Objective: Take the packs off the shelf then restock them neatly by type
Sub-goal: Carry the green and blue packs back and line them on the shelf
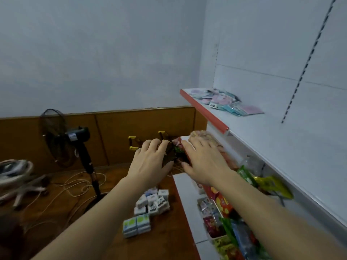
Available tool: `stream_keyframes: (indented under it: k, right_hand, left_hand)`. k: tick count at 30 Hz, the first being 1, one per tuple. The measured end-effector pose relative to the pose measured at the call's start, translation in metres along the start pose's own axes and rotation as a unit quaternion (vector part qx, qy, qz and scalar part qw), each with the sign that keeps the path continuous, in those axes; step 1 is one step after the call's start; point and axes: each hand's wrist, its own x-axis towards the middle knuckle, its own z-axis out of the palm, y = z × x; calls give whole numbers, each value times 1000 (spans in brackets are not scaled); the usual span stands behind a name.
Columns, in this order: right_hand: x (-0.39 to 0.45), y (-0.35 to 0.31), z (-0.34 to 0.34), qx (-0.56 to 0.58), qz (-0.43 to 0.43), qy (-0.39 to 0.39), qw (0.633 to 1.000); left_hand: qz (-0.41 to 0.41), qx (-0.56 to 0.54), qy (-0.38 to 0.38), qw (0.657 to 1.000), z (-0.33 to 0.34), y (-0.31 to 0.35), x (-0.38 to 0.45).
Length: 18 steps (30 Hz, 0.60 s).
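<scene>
Both hands are out at the far end of the white metal shelf with the red edge strip (204,109). My left hand (150,162) has its grip curled round a dark crinkly snack pack (169,156) just off that shelf's end. My right hand (204,160) lies flat, fingers straight, grip wide, on the packs one level below. Pastel flat packs (225,102) sit on top of the shelf. Small white boxed packs (150,207) are piled on the wooden floor (165,241) below it, blurry labels.
</scene>
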Motion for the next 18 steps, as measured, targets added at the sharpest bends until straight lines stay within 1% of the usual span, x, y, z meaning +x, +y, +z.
stream_keyframes:
  k: [7,13,18]
  right_hand:
    - [87,1,95,73,-70,-58,993]
    - [147,-17,163,83,-110,-120,983]
    - [206,-46,221,75,-131,-145,978]
  left_hand:
    - [-63,40,-75,994,68,-55,41]
    - [-109,55,-128,984,114,-107,54]
    - [-159,34,-152,975,157,-177,68]
